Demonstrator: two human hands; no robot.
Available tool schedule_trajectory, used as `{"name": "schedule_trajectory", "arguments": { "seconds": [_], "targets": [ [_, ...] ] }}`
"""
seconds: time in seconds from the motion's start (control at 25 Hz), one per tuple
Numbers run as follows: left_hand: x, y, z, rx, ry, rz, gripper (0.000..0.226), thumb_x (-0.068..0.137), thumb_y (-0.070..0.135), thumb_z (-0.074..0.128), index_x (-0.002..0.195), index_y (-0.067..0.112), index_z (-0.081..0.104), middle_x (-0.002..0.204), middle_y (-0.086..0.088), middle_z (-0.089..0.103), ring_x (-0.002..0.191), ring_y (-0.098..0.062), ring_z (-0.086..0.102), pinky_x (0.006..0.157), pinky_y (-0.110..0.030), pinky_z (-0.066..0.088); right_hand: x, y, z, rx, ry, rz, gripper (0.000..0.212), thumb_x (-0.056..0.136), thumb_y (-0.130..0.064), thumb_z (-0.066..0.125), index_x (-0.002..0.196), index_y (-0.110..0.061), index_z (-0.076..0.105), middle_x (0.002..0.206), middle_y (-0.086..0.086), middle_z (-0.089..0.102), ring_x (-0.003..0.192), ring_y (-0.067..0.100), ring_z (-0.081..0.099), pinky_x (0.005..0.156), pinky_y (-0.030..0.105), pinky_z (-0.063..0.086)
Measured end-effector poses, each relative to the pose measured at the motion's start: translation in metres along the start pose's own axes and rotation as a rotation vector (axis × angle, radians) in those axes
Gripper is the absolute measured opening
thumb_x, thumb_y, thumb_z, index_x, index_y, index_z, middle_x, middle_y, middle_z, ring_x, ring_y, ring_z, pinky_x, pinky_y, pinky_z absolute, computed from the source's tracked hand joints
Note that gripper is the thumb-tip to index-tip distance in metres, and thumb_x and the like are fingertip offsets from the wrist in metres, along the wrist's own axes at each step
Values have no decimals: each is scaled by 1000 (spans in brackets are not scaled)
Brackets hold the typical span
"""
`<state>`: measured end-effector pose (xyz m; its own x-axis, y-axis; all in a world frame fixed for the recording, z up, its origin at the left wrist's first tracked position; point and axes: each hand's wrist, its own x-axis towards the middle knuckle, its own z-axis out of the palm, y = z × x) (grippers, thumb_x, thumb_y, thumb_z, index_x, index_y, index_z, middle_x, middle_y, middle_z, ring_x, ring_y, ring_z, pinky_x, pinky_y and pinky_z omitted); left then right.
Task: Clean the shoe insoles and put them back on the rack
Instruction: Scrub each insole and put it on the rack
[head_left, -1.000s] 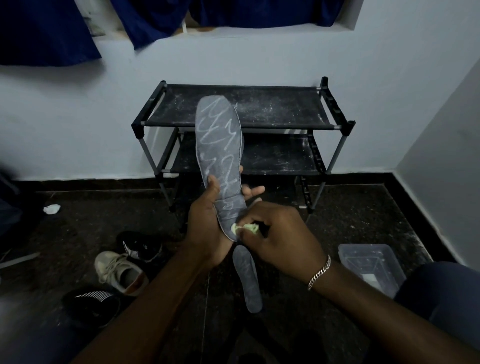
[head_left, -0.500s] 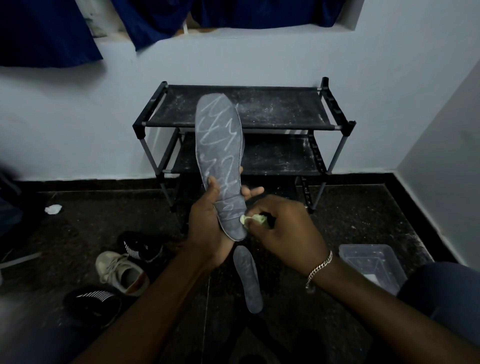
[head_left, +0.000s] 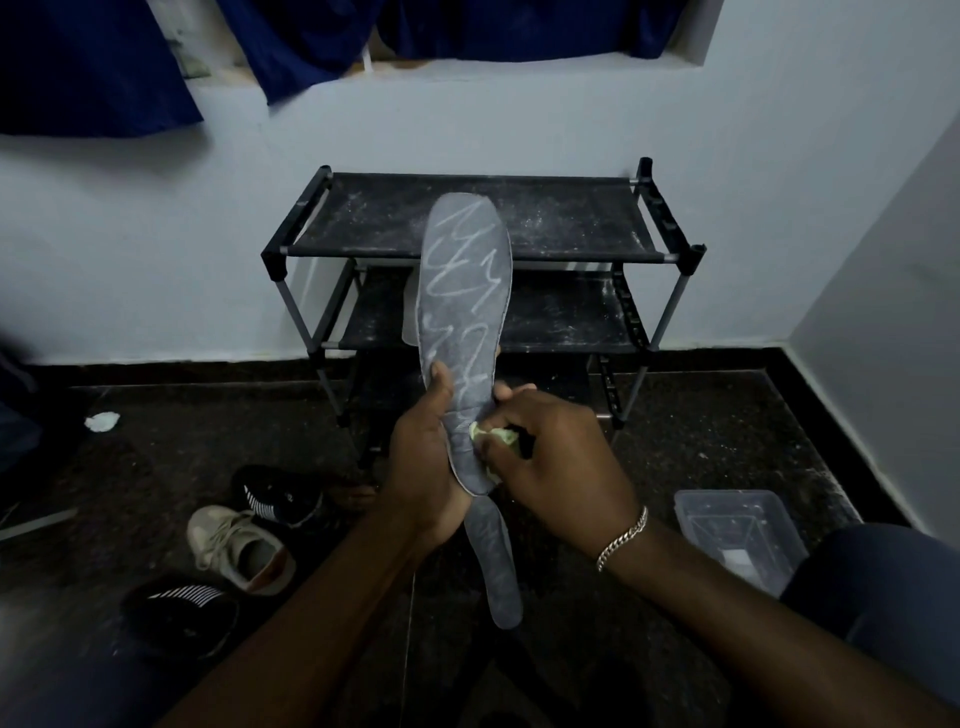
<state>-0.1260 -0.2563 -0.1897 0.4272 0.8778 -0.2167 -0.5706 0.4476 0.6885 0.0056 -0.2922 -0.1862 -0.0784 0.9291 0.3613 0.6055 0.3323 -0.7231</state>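
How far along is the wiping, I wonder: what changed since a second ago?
The right hand, pinching the green cloth, slid slightly up the insole from its heel end. The insole's top leaned a little rightward. The left hand still grips it; the second insole, shoes and rack stayed put.

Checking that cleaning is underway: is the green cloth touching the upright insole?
Touching. The head view shows the green cloth, pinched in the right hand, pressed against the upright insole near its heel.

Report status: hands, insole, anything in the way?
Left hand grips upright insole. Right hand pinches green cloth against its lower end. Second insole on floor; rack ahead, shoes off left.
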Motion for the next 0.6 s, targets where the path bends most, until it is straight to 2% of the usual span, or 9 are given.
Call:
{"name": "schedule_trajectory", "arguments": {
  "seconds": [0.12, 0.28, 0.36, 0.44, 0.48, 0.52, 0.6],
  "targets": [
    [-1, -1, -1, 95, 30, 33, 63, 103, 55, 30, 104, 1, 62, 109, -18, 71, 115, -32, 65, 91, -43, 53, -5, -8, 1, 106, -81, 49, 6, 87, -13, 76, 91, -17, 79, 92, -8, 76, 96, -1, 66, 84, 10, 50],
    [-2, 1, 1, 28, -45, 9, 63, 103, 58, 27, 99, 6, 63, 93, -11, 69, 88, -24, 68, 80, -39, 54, 2, 6, -5, 19, 38, 81, 5, 87, -19, 74, 82, -19, 76, 87, -10, 73, 81, 2, 68, 74, 30, 57],
    [-1, -2, 3, 50, -5, 12, 65, 102, 58, 29, 103, 3, 64, 102, -14, 71, 97, -27, 69, 89, -42, 52, 1, 0, -3, 59, 29, 93, 5, 87, -16, 75, 83, -19, 76, 84, -10, 73, 80, 1, 69, 80, 22, 56],
    [1, -6, 4, 101, 67, 29, 65, 101, 56, 32, 107, 1, 65, 115, -19, 70, 111, -30, 67, 97, -45, 49, -5, -10, 0, 167, -34, 102, 4, 87, -14, 76, 87, -17, 78, 83, -9, 76, 85, -2, 70, 92, 9, 47],
    [1, -7, 3, 106, 80, 36, 65, 101, 56, 32, 107, 0, 65, 117, -21, 69, 114, -31, 66, 98, -46, 49, -6, -12, 0, 206, -57, 116, 4, 87, -14, 77, 88, -17, 79, 83, -9, 76, 87, -5, 69, 92, 7, 45],
    [1, -7, 2, 102, 79, 35, 66, 101, 56, 31, 104, 1, 66, 119, -21, 68, 115, -32, 66, 98, -47, 49, -5, -11, -2, 219, -62, 130, 4, 87, -15, 77, 88, -18, 79, 82, -9, 77, 86, -6, 69, 87, 8, 47],
    [1, -3, 0, 83, 38, 9, 68, 100, 60, 30, 100, 4, 68, 121, -21, 66, 112, -32, 65, 98, -48, 48, -2, -2, -4, 151, -4, 141, 4, 87, -18, 76, 84, -21, 77, 80, -10, 75, 77, -1, 70, 75, 21, 56]
  ]
}}
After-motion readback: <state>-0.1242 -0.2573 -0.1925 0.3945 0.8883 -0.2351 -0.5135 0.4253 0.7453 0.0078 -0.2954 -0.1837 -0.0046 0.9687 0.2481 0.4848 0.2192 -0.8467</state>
